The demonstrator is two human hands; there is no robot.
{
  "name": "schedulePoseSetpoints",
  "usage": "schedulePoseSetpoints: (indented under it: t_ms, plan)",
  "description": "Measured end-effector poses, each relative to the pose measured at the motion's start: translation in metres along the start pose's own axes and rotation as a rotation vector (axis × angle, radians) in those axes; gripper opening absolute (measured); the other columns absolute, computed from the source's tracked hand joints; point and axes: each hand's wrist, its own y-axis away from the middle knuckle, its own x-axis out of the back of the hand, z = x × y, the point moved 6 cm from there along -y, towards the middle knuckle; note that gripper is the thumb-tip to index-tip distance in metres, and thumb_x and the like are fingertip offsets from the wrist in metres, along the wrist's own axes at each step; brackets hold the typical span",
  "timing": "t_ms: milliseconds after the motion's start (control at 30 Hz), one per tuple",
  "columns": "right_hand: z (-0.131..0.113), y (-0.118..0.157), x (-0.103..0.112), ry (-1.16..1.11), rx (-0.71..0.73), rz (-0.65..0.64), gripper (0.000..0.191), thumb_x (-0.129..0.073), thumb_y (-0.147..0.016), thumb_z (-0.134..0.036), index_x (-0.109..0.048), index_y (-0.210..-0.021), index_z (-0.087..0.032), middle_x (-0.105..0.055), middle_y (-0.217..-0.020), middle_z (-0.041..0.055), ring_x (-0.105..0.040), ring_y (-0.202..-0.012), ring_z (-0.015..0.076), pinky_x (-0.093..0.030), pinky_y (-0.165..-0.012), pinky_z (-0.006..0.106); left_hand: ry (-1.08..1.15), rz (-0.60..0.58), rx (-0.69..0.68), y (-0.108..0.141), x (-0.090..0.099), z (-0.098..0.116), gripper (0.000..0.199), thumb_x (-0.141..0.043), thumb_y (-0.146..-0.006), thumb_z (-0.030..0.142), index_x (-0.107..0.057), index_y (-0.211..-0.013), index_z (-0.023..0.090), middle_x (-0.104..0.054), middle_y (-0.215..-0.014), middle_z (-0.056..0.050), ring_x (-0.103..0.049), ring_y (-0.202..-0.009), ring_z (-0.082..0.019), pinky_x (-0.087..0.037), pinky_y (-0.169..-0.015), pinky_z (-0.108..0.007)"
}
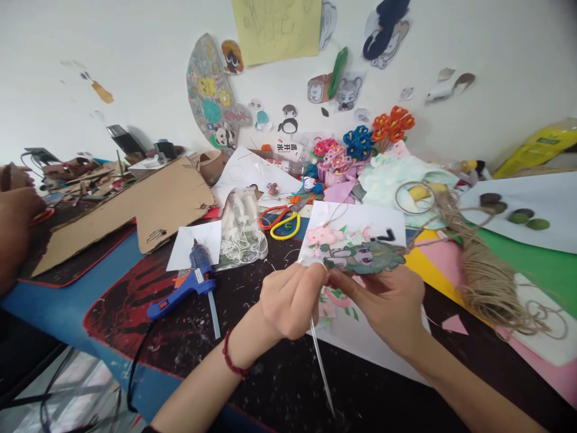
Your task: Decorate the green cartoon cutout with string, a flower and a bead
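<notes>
"Cutout (360, 257): report its position and the grip."

"It is being held up in front of the white sheet (374, 216), between the two hands. The right hand (396, 300) is pinching its lower edge, thumb in front. The left hand (293, 300) is curling closed around a thin stick (322, 373), its fingertips meeting near the cutout's left end; whether they are touching the cutout, I cannot tell."

"Which faults are you anticipating?"

"Creasing, first: uneven pressure between the hands could be bending that thin edge. Second, the stick is pointing down toward the mat (288, 385); a turning wrist could be snagging its low end."

"And the surroundings?"

"The glue gun (198, 282) is lying left of the hands, its cord (133, 370) running past the table (90, 291) edge; a knock could be dragging it. Pink decorations (322, 236) are sitting just behind the cutout, where a dipping hand could be scattering them."
</notes>
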Motion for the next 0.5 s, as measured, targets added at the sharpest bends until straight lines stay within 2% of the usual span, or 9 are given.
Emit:
schedulePoseSetpoints:
  t_ms: [167,333,500]
  plan:
    - [-0.0005,0.0,-0.0002,0.063,0.037,0.017,0.002,-0.074,-0.081,-0.024,-0.076,-0.08,-0.024,-0.078,-0.082,-0.0018,-0.074,-0.077,0.0202,-0.06,-0.076,0.034,0.046,0.074,0.025,0.001,0.0022,-0.0019,0.008,-0.053,-0.089,0.003,-0.057,-0.092,0.01,-0.052,-0.06,0.001,-0.044,-0.05,-0.009,-0.035,-0.047,-0.022]
    - [-0.0062,-0.0015,-0.0002,0.138,0.061,-0.001,0.008,-0.071,-0.083,-0.025,-0.076,-0.077,-0.024,-0.078,-0.075,-0.0019,-0.075,-0.069,0.021,-0.061,-0.067,0.033,0.034,0.04,0.005,0.0041,-0.0033,-0.0051,0.009,-0.049,-0.092,0.006,-0.057,-0.092,0.01,-0.049,-0.058,0.003,-0.041,-0.048,-0.008,-0.031,-0.045,-0.023]
    - [-0.0047,-0.0001,0.0004,0.097,0.042,0.002,0.008,-0.072,-0.083,-0.025,-0.076,-0.076,-0.024,-0.077,-0.073,-0.0025,-0.074,-0.066,0.0194,-0.061,-0.064,0.032,0.017,0.016,-0.029,0.0022,-0.0026,-0.002,0.011,-0.046,-0.093,0.007,-0.055,-0.088,0.011,-0.047,-0.056,0.003,-0.039,-0.047,-0.01,-0.029,-0.045,-0.026]
